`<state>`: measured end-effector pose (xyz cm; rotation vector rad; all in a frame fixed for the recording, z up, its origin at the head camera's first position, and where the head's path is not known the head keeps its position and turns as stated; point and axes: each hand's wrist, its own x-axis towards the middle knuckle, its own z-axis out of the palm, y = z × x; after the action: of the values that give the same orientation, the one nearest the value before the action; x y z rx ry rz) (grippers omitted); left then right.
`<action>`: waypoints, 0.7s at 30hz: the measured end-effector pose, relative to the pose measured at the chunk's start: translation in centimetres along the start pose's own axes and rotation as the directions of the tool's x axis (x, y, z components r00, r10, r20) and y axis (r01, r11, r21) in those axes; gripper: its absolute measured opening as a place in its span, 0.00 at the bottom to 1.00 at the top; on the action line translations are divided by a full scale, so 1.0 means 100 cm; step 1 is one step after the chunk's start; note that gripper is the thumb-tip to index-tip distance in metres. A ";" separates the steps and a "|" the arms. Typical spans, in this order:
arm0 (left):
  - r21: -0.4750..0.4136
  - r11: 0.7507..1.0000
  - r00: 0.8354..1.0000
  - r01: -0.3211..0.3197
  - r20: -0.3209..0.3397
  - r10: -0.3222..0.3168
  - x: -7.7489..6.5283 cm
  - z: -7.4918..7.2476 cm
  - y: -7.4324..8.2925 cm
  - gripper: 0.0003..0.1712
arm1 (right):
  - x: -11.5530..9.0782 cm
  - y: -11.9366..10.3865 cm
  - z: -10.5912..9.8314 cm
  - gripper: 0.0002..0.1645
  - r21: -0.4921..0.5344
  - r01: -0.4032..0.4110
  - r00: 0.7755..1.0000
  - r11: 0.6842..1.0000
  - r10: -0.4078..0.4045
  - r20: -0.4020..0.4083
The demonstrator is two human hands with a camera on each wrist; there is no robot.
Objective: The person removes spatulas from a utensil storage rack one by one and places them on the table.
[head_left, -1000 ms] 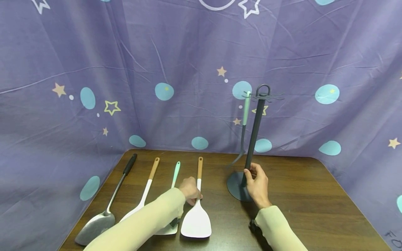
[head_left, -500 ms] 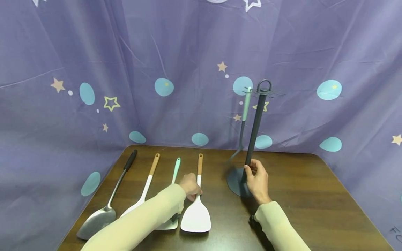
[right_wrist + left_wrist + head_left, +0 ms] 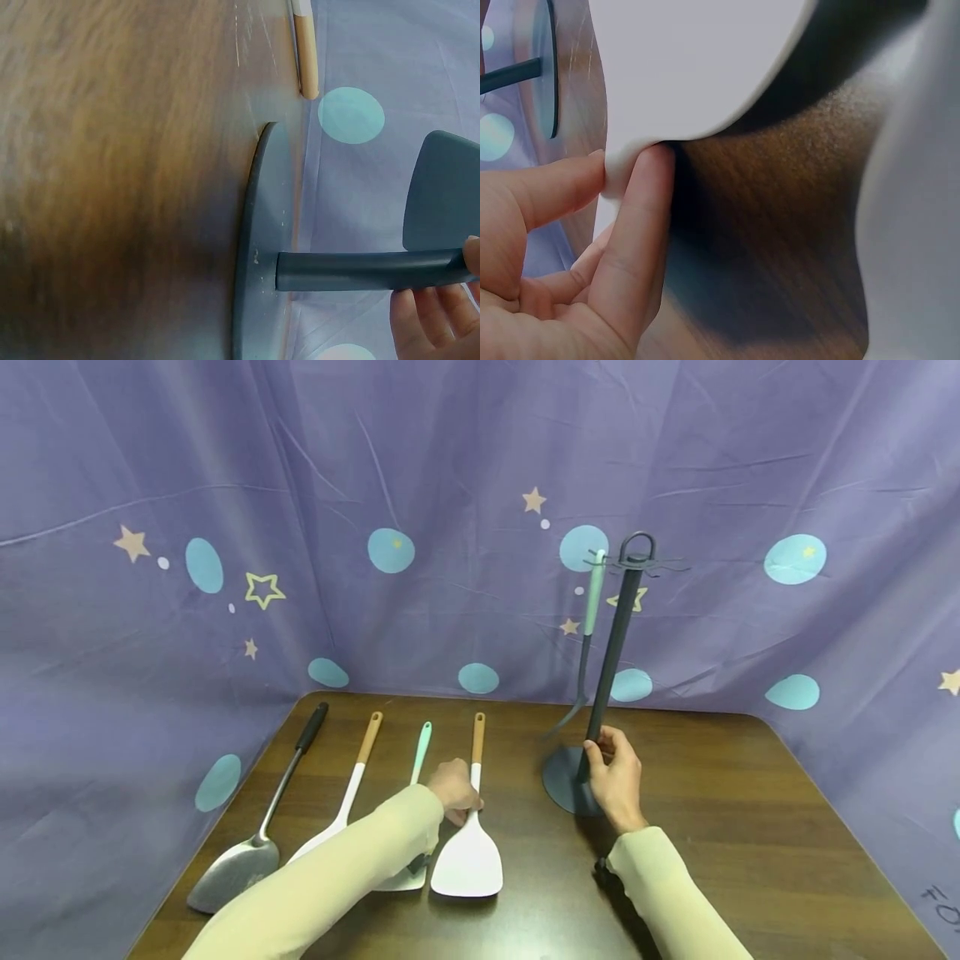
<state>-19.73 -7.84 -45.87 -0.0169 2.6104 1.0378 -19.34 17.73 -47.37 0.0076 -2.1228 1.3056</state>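
My left hand [image 3: 453, 789] pinches the neck of a white spatula [image 3: 468, 864] with a wooden handle, lying on the table. Thumb and fingers meet at that narrow neck in the left wrist view, just by the white blade [image 3: 697, 60]. My right hand [image 3: 618, 779] grips the lower part of a dark upright utensil stand's pole [image 3: 615, 652]. In the right wrist view, fingertips curl round the pole [image 3: 360, 271] above the round base [image 3: 262, 247]. A mint-handled spatula [image 3: 594, 597] with a dark blade hangs from one of the stand's top hooks.
Left of my left hand lie a steel wok spatula [image 3: 236, 870], a second white spatula [image 3: 349, 793] with a wooden handle and a mint-handled utensil [image 3: 422, 747]. My left sleeve [image 3: 352, 860] partly hides the last two. A patterned purple curtain [image 3: 450, 610] borders the wooden table [image 3: 750, 843].
The head view has tilted down a little, so everything sits higher in the picture. Both hands keep their holds, and the spatulas and the stand stay in place.
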 end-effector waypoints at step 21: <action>0.250 0.965 0.995 -0.085 -0.035 0.097 0.003 -0.015 0.016 0.17 | 0.001 -0.001 0.000 0.11 0.004 -0.007 1.000 1.000 0.007 0.009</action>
<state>-20.68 -7.65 -43.82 0.1405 2.7884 0.7391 -19.39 17.73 -47.22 0.0076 -2.1292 1.3158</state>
